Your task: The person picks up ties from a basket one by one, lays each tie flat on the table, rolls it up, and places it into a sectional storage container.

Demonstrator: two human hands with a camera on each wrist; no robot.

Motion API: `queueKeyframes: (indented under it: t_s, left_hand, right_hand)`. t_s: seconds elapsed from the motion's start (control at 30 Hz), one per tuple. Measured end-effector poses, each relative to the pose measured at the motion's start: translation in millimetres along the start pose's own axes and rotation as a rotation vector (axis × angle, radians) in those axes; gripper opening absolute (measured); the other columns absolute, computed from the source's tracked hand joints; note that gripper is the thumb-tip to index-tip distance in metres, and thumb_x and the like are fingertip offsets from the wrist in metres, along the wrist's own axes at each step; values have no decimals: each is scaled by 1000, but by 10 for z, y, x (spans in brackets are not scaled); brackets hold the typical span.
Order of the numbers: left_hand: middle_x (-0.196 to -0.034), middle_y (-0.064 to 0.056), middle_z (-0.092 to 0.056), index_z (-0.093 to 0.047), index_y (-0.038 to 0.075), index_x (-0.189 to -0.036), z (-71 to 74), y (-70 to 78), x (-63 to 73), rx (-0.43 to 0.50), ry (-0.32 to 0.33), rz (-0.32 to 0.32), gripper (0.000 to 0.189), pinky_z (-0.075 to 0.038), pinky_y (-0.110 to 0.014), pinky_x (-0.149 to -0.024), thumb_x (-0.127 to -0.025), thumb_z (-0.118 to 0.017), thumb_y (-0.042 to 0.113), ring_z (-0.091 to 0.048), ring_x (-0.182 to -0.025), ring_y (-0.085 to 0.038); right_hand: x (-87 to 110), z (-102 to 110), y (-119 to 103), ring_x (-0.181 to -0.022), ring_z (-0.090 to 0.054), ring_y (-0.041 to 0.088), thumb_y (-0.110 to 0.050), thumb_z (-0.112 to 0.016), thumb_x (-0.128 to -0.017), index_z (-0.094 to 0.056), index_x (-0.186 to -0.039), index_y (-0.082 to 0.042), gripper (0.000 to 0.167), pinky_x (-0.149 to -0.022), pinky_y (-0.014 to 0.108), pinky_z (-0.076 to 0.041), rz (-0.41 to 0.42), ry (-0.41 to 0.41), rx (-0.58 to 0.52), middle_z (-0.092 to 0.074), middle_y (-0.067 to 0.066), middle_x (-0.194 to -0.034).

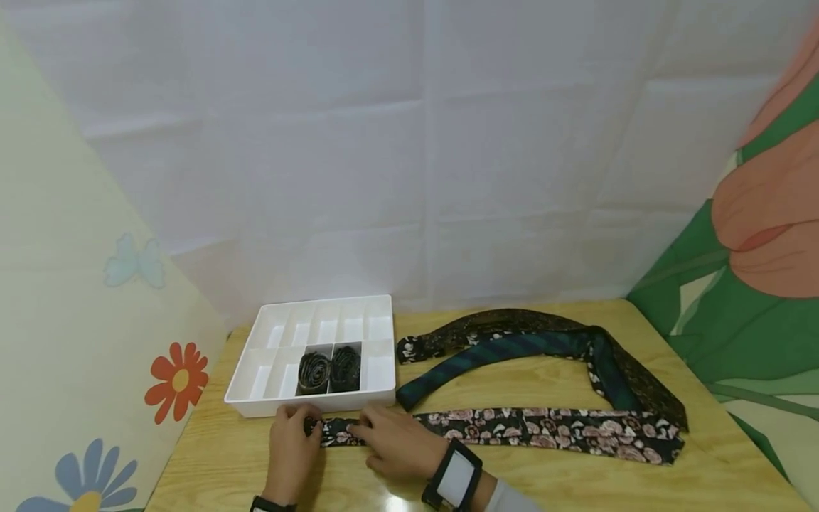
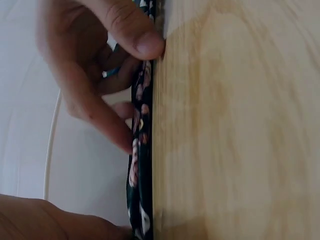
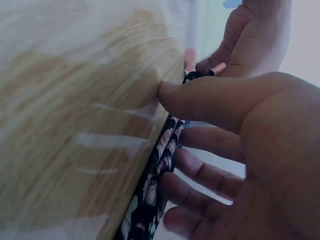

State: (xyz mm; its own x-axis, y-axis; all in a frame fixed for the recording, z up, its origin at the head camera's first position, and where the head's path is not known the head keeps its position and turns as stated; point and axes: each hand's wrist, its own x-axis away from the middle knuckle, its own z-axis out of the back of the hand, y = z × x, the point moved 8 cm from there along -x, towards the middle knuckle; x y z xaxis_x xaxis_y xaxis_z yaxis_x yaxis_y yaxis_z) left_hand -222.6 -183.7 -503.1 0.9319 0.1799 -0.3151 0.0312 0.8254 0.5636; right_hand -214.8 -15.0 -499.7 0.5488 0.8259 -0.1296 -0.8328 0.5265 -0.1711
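Observation:
A dark necktie with pink flowers point(image 1: 537, 427) lies lengthwise near the table's front. At its left end my left hand point(image 1: 294, 444) pinches a small dark roll of the fabric, also visible as a rolled end point(image 3: 200, 74) in the right wrist view. My right hand point(image 1: 403, 439) rests over the tie a little to the right, its fingers loosely extended. Seen from the right wrist, the thumb point(image 3: 180, 97) lies on the near side and the other fingers touch the far edge. The left wrist view shows the flat tie point(image 2: 142, 125) between both hands.
Behind the hands stands a white compartment tray point(image 1: 246, 409) holding two rolled dark ties point(image 1: 314, 371) in adjoining compartments. To its right a dark green striped tie point(image 1: 486, 353) and a brown-black patterned tie point(image 1: 505, 320) curve across the table point(image 1: 646, 327). A white sheet hangs at the back.

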Motion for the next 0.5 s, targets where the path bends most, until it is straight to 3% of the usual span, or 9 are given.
queueKeyframes:
  t_s: [0.13, 0.23, 0.37, 0.5]
  left_hand:
    - [-92, -13, -58, -67, 4, -86, -51, 69, -15, 39, 13, -27, 29, -49, -42, -73, -70, -87, -11, -59, -83, -27]
    - [-89, -9, -59, -62, 3, -90, -88, 91, -17, 74, -8, -21, 36, -47, -35, -71, -72, -92, -3, -57, -80, -20]
    - [-88, -6, -66, -64, 4, -89, -120, 93, 3, 135, -59, 1, 23, -50, -32, -70, -81, -86, 3, -61, -79, -16]
    - [-92, -8, -66, -69, 5, -84, -113, 110, 37, 148, -72, 7, 14, -51, -36, -75, -82, -83, 6, -63, -84, -21]
  right_hand:
    - [-32, -17, -6, -94, -46, 4, -29, -74, -98, -67, -141, -20, 44, -74, 14, -38, 13, -2, -16, -55, -5, -116]
    - [-35, -49, 13, -101, -50, 4, -31, -74, -99, -66, -143, -21, 46, -79, 14, -42, 5, -19, -27, -56, -4, -123]
    - [-37, -72, 41, -104, -51, 4, -30, -74, -99, -66, -143, -22, 46, -82, 15, -45, -6, -33, -59, -56, -4, -127]
    - [-46, -85, 55, -105, -52, 4, -29, -74, -98, -65, -143, -22, 46, -82, 15, -46, -10, -40, -97, -57, -5, -126]
